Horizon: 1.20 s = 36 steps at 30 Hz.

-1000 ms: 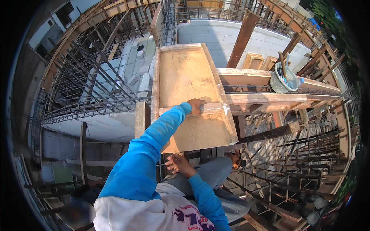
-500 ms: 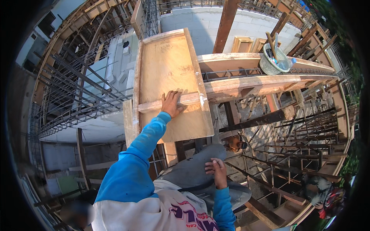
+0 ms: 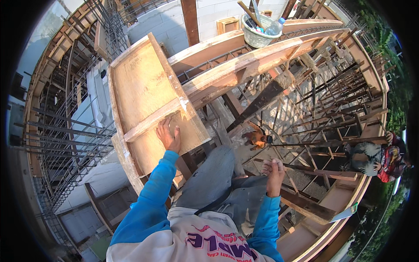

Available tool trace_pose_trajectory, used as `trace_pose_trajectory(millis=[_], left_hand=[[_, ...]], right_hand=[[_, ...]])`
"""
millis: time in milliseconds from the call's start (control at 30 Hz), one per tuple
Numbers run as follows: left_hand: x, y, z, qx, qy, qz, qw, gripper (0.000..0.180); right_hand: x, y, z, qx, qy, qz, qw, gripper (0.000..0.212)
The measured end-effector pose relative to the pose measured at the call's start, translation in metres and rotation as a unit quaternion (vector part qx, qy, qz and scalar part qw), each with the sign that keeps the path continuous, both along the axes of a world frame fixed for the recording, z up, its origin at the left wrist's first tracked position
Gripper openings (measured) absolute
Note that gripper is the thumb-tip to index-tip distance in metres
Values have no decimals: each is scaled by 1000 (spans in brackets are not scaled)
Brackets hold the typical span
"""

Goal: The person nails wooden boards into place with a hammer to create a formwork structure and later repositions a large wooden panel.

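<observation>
A shallow plywood formwork panel (image 3: 142, 83) with a timber frame lies in front of me, tilted in the view. Across it runs a wooden crossbar (image 3: 150, 118). My left hand (image 3: 168, 136) rests with fingers stretched out on the panel, against the near side of the crossbar, holding nothing. My right hand (image 3: 274, 172) hovers beside my right knee, its fingers curled together. Whatever those fingers hold, if anything, is too small to make out.
Beyond the panel, curved timber formwork (image 3: 262, 65) encloses steel reinforcement. A bucket (image 3: 255, 38) with tools and a plastic bottle (image 3: 275, 28) sits on it. Reinforcing bars (image 3: 74, 122) project at left. One person (image 3: 256, 136) is far below among the props; another (image 3: 388, 157) is at right.
The view has swung right, and the panel appears farther left. My left hand has shifted off the crossbar onto the panel's near part. My right hand's fingers have curled in more.
</observation>
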<state>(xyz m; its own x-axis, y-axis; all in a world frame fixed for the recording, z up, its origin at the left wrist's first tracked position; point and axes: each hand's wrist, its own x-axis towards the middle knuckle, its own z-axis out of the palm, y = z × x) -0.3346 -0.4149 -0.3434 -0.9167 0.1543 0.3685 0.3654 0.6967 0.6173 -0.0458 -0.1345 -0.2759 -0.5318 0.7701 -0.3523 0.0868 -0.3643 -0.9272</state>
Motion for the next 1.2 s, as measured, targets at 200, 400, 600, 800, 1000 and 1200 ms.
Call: trace_pose_trajectory(millis=[200, 400, 600, 800, 1000, 1200], left_hand=[[-72, 92, 92, 64, 134, -160, 976, 37], [-199, 198, 31, -67, -109, -246, 961, 50], [-272, 228, -86, -196, -267, -115, 936, 62], [-255, 251, -60, -267, -190, 31, 944, 43], [-252, 243, -83, -284, -103, 38, 953, 34], [-257, 251, -65, -249, -212, 5, 945, 33]], right_hand=[[24, -1, -48, -47, -54, -22, 997, 28], [-11, 60, -46, -39, -2, -87, 995, 27], [-106, 182, 11, 47, 64, -90, 993, 27], [-221, 252, 45, 97, 34, 51, 993, 28], [-341, 265, 70, 134, -18, 200, 970, 30], [-481, 306, 73, 337, -51, 258, 904, 25]])
